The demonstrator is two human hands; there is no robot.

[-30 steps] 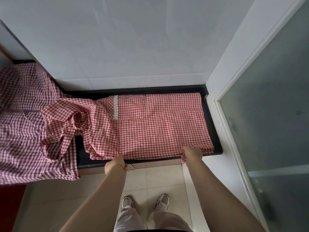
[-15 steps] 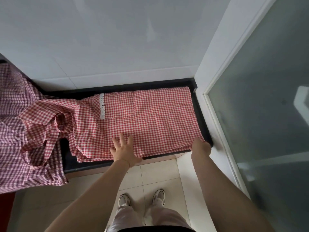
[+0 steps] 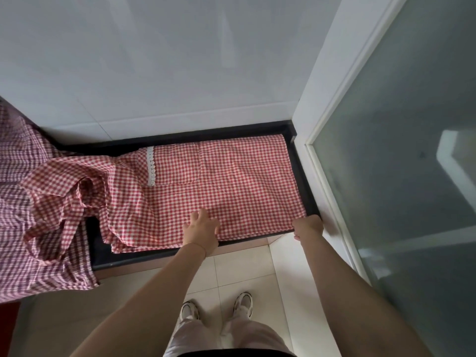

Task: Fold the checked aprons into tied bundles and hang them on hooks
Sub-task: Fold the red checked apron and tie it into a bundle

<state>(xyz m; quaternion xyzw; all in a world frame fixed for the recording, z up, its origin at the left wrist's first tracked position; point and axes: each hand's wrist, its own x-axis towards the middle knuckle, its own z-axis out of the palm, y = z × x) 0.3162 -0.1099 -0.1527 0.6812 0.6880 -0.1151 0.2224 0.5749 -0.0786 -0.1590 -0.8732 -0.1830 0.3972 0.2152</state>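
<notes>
Lying flat on the black desk (image 3: pixel 300 161), the red checked apron (image 3: pixel 231 191) sits under the left hand (image 3: pixel 202 231), fingers (image 3: pixel 199 215) spread and pressing near its front edge. Off to the side, the right hand (image 3: pixel 307 226) pinches the apron's front corner, fingers curled under.

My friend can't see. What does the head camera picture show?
A person's left hand presses flat on a red-and-white checked apron spread over a black countertop, while the right hand grips its near right corner. A darker checked apron lies at left.
</notes>
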